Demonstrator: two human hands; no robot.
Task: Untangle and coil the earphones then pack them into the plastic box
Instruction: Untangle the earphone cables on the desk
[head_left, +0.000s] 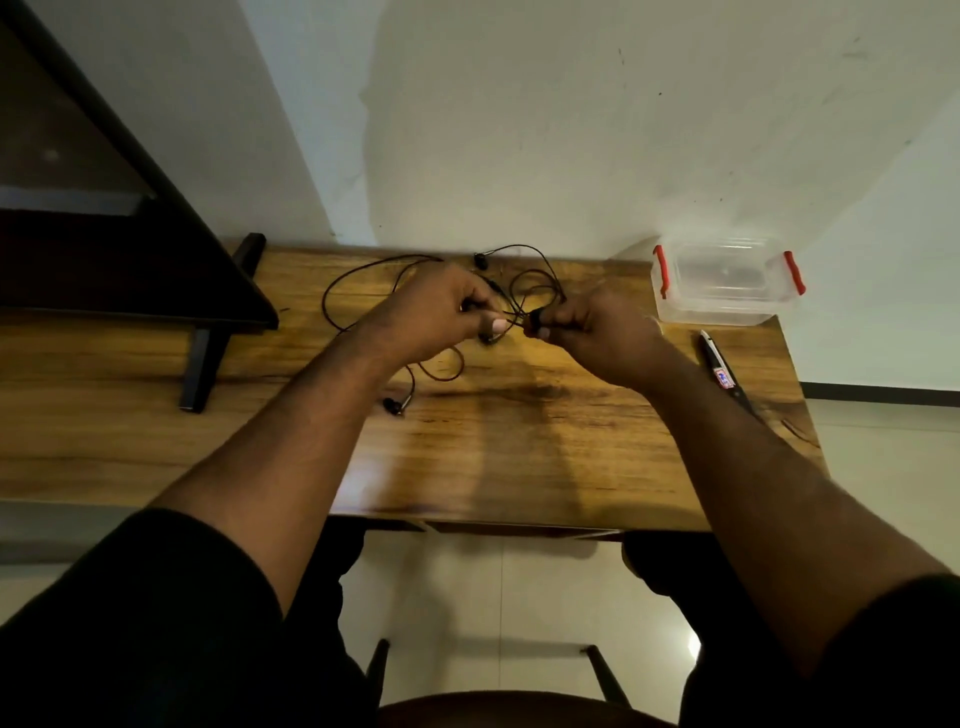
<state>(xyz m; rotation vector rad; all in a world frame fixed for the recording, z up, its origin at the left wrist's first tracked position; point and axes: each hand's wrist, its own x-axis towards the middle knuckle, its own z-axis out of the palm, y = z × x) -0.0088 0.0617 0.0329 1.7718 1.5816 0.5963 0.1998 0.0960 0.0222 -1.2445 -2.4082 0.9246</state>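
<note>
Above the far half of the wooden table (519, 441), the left hand (441, 312) and right hand (587, 325) each pinch the tangled black earphones (363, 270), whose loops trail onto the tabletop, while the lidded plastic box (727, 283) stands at the far right corner.

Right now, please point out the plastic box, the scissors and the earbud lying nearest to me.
plastic box (727, 306): head view, front wall.
scissors (723, 375): head view, the label at the middle.
earbud (393, 406): head view, its dark body, left of the forearm.
</note>
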